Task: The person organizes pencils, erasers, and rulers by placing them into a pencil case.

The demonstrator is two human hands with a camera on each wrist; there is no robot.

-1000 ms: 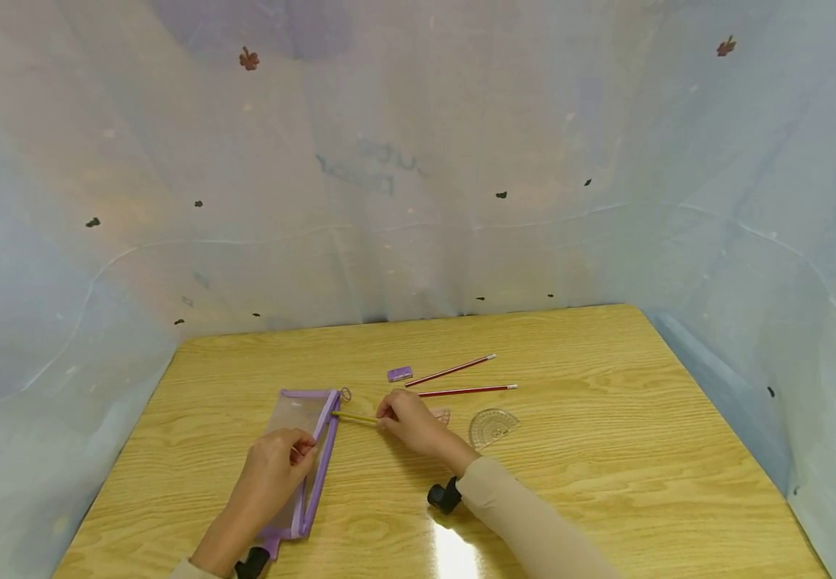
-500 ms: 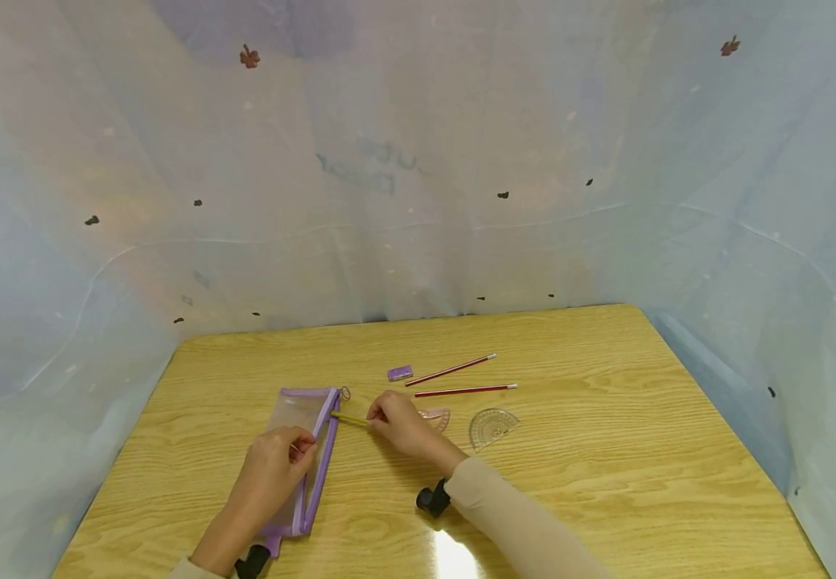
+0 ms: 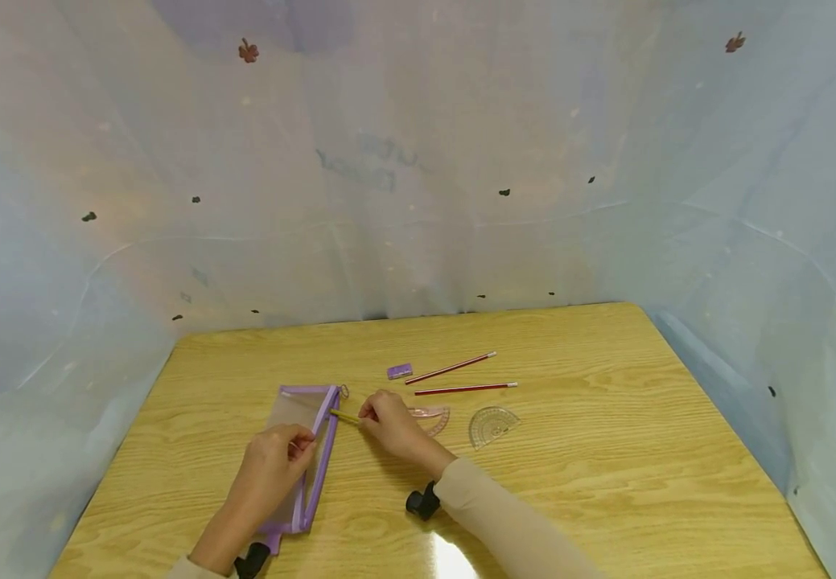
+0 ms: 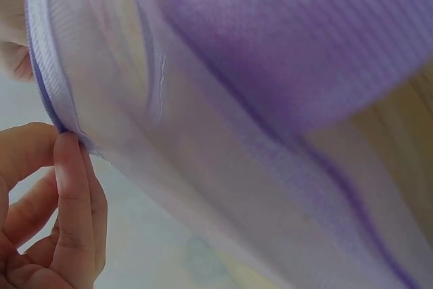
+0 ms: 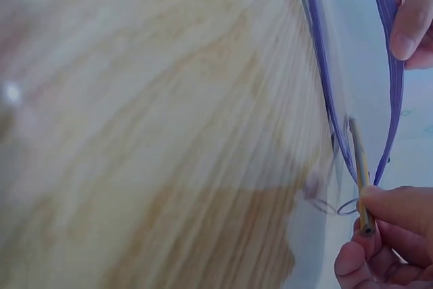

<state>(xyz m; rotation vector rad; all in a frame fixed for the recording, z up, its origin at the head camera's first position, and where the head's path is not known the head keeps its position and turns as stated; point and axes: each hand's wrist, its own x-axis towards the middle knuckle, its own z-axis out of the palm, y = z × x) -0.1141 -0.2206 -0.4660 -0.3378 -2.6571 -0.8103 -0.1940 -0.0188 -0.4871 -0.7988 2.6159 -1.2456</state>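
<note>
A purple-trimmed mesh pencil case lies at the left of the table, its zip mouth parted. My left hand pinches one zip edge between thumb and fingers, as the left wrist view shows at the trim. My right hand pinches a yellow pencil near one end. Its other end reaches between the two zip edges at the far end of the mouth. The right wrist view shows the pencil lying across the corner where both edges meet, close to the zip ring.
Two red pencils lie right of a purple eraser. Behind my right hand is a pink protractor, partly hidden, with a clear protractor further right. A pale curtain hangs behind the wooden table.
My right hand has moved left with the yellow pencil, and less of it shows outside the pencil case. More of the pink protractor is uncovered. The left hand stays at the zip edge.
</note>
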